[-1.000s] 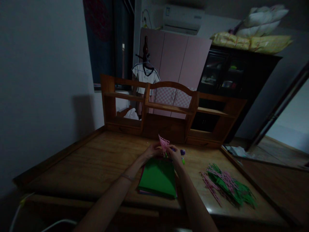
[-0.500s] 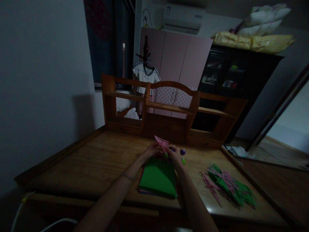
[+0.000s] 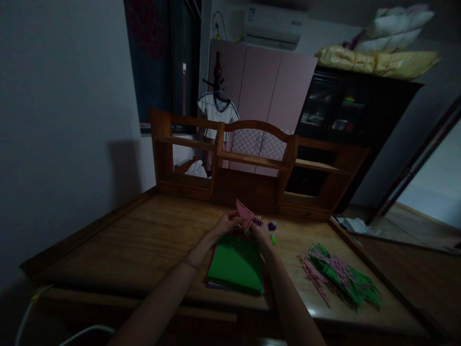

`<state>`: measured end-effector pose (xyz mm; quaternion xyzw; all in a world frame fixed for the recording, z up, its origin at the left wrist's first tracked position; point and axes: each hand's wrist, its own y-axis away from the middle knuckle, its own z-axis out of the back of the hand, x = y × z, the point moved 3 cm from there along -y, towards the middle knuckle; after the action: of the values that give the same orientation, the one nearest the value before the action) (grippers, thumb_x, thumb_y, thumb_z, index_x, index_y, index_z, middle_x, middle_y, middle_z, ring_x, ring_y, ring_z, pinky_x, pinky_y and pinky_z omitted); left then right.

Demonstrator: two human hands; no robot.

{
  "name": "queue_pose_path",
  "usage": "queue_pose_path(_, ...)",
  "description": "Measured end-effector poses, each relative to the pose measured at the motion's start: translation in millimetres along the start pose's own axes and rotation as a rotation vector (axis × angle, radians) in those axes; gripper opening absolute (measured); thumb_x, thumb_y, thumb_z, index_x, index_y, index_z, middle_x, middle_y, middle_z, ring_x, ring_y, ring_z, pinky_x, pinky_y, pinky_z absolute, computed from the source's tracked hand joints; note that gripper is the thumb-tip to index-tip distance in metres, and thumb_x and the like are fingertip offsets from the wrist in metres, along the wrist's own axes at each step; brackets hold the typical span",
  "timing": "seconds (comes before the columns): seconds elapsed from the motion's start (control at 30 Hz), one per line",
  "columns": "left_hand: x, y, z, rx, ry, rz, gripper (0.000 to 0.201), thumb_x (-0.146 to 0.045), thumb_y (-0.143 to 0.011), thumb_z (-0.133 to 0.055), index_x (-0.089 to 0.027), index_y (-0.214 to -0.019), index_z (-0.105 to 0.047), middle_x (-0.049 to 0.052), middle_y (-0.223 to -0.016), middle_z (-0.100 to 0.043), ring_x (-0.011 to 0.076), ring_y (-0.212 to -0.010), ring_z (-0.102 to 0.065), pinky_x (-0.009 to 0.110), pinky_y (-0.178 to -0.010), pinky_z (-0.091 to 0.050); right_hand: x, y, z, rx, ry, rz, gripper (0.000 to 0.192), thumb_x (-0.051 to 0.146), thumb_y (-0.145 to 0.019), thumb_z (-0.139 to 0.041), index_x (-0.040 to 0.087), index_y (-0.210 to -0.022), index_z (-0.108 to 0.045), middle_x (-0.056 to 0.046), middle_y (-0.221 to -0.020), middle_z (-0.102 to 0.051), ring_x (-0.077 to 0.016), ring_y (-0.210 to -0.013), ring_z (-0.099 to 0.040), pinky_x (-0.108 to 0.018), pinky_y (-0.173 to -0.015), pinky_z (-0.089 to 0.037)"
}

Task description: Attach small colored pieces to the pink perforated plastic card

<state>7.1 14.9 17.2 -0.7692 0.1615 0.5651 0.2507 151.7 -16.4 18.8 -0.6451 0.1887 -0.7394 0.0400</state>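
A: Well, where's the pink punched paper piece (image 3: 245, 215)?

B: Centre of the frame, pinched between left hand (image 3: 226, 224) and right hand (image 3: 260, 229), above the green sheet stack (image 3: 236, 263).

A: How would it handle?

B: Probably light, floppy, easily torn; hold its unpunched lower edge.

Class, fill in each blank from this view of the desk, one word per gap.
1. Both hands hold a small strip of paper whose colour is ____.
2. The top sheet of the paper stack beneath the hands is ____.
3. The pile of cut strips lies to the ____ of that stack.

Missing words: pink; green; right
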Motion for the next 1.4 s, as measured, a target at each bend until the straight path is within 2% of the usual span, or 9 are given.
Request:
queue_pose_path(0.13,-2.7,0.2,-3.1,0.01,0.004,-0.033,0.063,-0.041,-0.06,-0.076,-0.016,-0.115,-0.057,0.012,-0.105,-0.063,0.0189,-0.078,-0.064,0.027,-0.065,-0.05,-0.1,-0.6,1.3,-0.027,0.033,-0.002,0.023,0.036,-0.064,-0.061,0.014,-0.07,-0.066,-0.002,-0.061,-0.057,-0.0141,-0.056,-0.049,-0.022,-0.051,-0.035)
queue_pose_path(0.33,-5.3,2.0,-3.5,-0.004,-0.026,-0.022,0.058,-0.043,-0.061,-0.075,-0.015,-0.11,-0.06,0.011,-0.104,-0.063,0.0172,-0.071,-0.064,0.028,-0.066,-0.049,1.8,0.5,2.0,-0.036,0.05,0.028,0.026,0.041,-0.064,-0.062,0.015,-0.069,-0.066,0.0,-0.058,-0.056,-0.0128,-0.053,-0.047,-0.022,-0.05,-0.034)
queue_pose_path(0.63,-6.0,3.4,-0.8,0.01,-0.015,-0.02,0.055,-0.047,-0.065,-0.071,-0.012,-0.107,-0.061,0.012,-0.096,-0.065,0.0193,-0.075,-0.063,0.03,-0.067,-0.049,14.3,4.3,1.8,-0.026,0.068,0.045,0.032,0.047,-0.066,-0.066,0.015,-0.069,-0.067,-0.002,-0.064,-0.059,-0.0147,-0.061,-0.05,-0.023,-0.056,-0.037)
queue_pose_path(0.87,1.0,-0.2,2.6,-0.012,0.046,-0.016,0.052,-0.048,-0.065,-0.071,-0.01,-0.099,-0.061,0.014,-0.096,-0.064,0.019,-0.079,-0.062,0.029,-0.07,-0.048,10.6,3.5,2.3,-0.032,0.062,0.036,0.034,0.049,-0.065,-0.066,0.015,-0.071,-0.068,-0.002,-0.062,-0.058,-0.0146,-0.059,-0.049,-0.023,-0.053,-0.036)
queue_pose_path(1.1,11.1,-9.3,6.2,-0.051,0.046,0.007,0.056,-0.059,-0.066,-0.064,-0.011,-0.094,-0.061,0.013,-0.088,-0.066,0.0177,-0.074,-0.061,0.028,-0.067,-0.049,11.8,2.4,2.3,-0.019,0.077,0.087,0.032,0.047,-0.067,-0.066,0.015,-0.069,-0.066,-0.001,-0.065,-0.059,-0.0141,-0.063,-0.051,-0.022,-0.058,-0.037)
queue_pose_path(1.4,3.8,-4.4,3.6,-0.083,0.059,0.022,0.055,-0.058,-0.063,-0.067,-0.011,-0.091,-0.061,0.011,-0.086,-0.066,0.0178,-0.075,-0.062,0.029,-0.067,-0.049,12.5,3.0,0.9,-0.009,0.082,0.053,0.034,0.048,-0.066,-0.066,0.014,-0.071,-0.067,-0.002,-0.065,-0.06,-0.0145,-0.063,-0.052,-0.023,-0.057,-0.038)
